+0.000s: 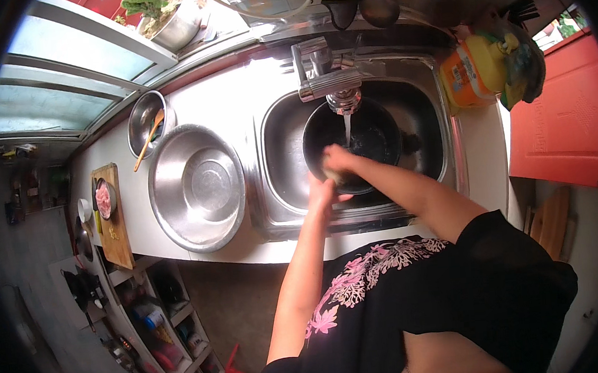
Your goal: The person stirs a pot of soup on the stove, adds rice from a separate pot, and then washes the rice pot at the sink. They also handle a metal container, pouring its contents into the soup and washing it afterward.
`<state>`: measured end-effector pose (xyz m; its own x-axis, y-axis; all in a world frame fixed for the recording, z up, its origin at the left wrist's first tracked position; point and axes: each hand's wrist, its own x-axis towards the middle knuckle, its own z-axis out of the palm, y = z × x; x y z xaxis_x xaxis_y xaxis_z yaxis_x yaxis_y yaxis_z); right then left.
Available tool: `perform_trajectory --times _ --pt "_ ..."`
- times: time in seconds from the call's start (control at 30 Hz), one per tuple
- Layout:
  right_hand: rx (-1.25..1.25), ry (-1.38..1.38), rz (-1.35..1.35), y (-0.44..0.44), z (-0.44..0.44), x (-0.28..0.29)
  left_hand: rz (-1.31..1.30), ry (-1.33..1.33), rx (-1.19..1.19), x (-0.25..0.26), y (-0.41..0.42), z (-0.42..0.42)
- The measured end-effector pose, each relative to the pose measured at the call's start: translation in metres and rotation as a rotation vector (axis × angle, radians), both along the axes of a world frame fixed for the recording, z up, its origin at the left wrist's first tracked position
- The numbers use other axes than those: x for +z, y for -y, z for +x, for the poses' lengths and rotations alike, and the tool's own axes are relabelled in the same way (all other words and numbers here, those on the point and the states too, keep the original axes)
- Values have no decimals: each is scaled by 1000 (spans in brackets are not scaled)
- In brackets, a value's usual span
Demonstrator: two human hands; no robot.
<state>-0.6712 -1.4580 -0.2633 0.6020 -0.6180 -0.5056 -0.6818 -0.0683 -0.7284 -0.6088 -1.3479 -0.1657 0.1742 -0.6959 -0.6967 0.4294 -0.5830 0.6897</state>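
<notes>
A dark round pan [380, 155] lies in the stainless steel sink [284, 161], under a chrome faucet [330, 80] with water running into it. My left hand [324, 191] grips the pan's near left rim, thumb on top and fingers beneath. Over the same side of the rim is my right hand [339, 158], its fingers closed around a small pale thing, perhaps a sponge or cloth, that is blurred and mostly hidden. Both hands are bare.
Left of the sink stand a large steel basin [172, 195] and a smaller steel bowl [133, 125] with a wooden spoon [149, 140]. A cutting board [120, 235] holds a bowl of raw meat [103, 197]. At right is a yellow detergent bottle [470, 73].
</notes>
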Motion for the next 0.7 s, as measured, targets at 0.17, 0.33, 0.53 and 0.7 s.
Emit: perform_trajectory --times 0.17,0.33,0.53,0.7 --pt "628 -640 -223 19 -64 40 30 83 108 13 5 -12" --pt "550 -305 -423 47 -89 157 49 87 150 20 23 -14" --pt "357 224 -448 59 -131 271 270 -413 351 -5 8 -23" --pt "329 342 -424 43 -135 340 373 -999 398 -23 -14 -51"
